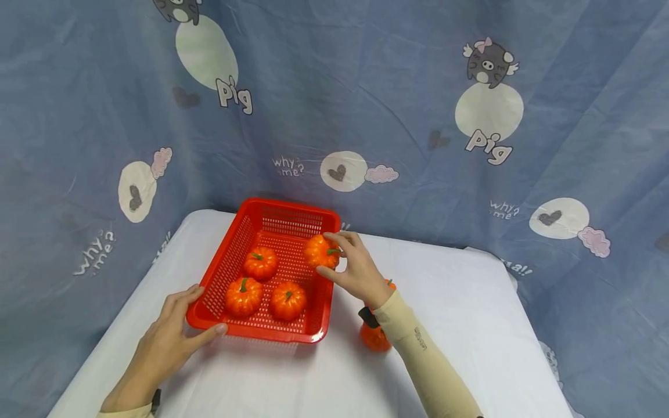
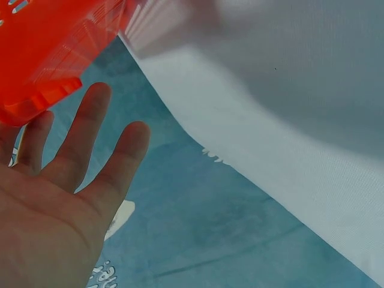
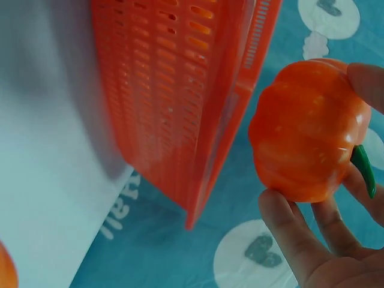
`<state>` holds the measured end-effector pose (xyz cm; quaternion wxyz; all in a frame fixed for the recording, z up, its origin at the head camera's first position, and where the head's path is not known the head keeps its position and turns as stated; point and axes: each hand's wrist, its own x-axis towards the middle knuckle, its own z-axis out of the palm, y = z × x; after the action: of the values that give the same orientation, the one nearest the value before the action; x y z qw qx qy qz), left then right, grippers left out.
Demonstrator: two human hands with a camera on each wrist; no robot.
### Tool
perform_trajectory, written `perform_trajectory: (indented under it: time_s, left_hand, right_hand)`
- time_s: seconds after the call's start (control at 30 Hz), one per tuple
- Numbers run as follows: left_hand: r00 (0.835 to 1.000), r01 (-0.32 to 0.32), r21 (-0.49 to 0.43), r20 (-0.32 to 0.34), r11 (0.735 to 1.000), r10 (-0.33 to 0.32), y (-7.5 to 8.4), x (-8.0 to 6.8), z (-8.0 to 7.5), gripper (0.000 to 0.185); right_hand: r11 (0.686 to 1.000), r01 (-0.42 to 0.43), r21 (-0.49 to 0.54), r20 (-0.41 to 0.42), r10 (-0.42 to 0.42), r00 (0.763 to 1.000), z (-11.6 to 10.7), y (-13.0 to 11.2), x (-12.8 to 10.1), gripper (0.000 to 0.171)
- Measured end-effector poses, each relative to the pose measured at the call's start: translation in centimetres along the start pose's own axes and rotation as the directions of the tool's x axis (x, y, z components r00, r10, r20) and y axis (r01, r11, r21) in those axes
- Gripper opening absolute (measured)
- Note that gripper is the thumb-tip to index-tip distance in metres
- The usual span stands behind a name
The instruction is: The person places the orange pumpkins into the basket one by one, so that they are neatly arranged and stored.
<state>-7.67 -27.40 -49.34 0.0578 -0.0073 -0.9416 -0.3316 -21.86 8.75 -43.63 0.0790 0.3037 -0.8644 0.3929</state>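
My right hand point(image 1: 360, 271) holds a small orange pumpkin point(image 3: 309, 129) with a green stem between thumb and fingers. In the right wrist view, that pumpkin is above the rim of the red plastic basket point(image 3: 162, 90); the head view shows it over the basket's right side. Inside the basket point(image 1: 251, 332) sit three similar pumpkins: one point(image 1: 260, 263) farther back, one point(image 1: 244, 296) front left and one point(image 1: 288, 301) front right. At the near left corner, my left hand point(image 1: 162, 342) rests against the rim. Its fingers point(image 2: 126, 153) look fairly straight in the left wrist view.
Partly hidden below my right forearm, another pumpkin point(image 1: 375, 338) lies on the white-covered table point(image 1: 460, 302), with more orange point(image 1: 391, 284) showing behind the wrist. A blue patterned curtain point(image 1: 418, 116) hangs behind the table and at both sides.
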Motion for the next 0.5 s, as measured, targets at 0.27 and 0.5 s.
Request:
perform_trajectory:
  time_s: [0.27,0.5]
  left_hand:
    - [1.000,0.000,0.002,0.009,1.000,0.000,0.0,0.0,0.0,0.103]
    - [1.000,0.004,0.010,0.005,1.000,-0.004,0.0,-0.1,0.0,0.103]
  right_hand:
    - [0.996,-0.027,-0.084,0.010,0.028,1.000,0.9,-0.2,1.8,0.069]
    - [0.988,-0.027,-0.153,0.082,0.040,0.996,1.8,-0.3,3.3,0.069]
